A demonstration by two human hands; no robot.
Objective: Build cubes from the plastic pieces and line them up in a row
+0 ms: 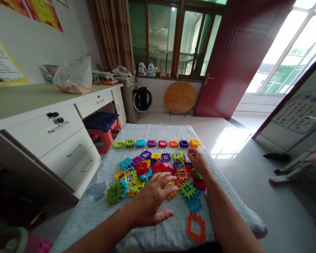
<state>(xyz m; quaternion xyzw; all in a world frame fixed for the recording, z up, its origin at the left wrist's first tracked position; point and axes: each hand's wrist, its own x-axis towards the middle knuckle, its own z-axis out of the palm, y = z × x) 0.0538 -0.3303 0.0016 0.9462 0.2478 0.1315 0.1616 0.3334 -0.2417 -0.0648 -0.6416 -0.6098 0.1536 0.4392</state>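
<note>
My left hand [155,198] hovers over the near side of a loose pile of plastic interlocking blocks, its fingers spread and nothing in them. Below its fingertips lies a yellow block [171,191], partly hidden. At the pile's right edge is my right hand [198,161], fingers slightly bent and apart, with no block visible in it. A green block [187,190] and an orange block [183,173] lie between the hands. Behind the pile runs a row of separate blocks, from a lime one [118,144] to a yellow-orange one [194,143]. An orange-red square frame [196,227] lies alone near me.
A pale blue cloth [94,211] covers the low table. To the left stands a white desk [68,135] with drawers, a plastic bag [75,75] and a stool [101,123]. Farther back are a washing machine [127,98], a round wooden tabletop [180,97] and a red door [226,59].
</note>
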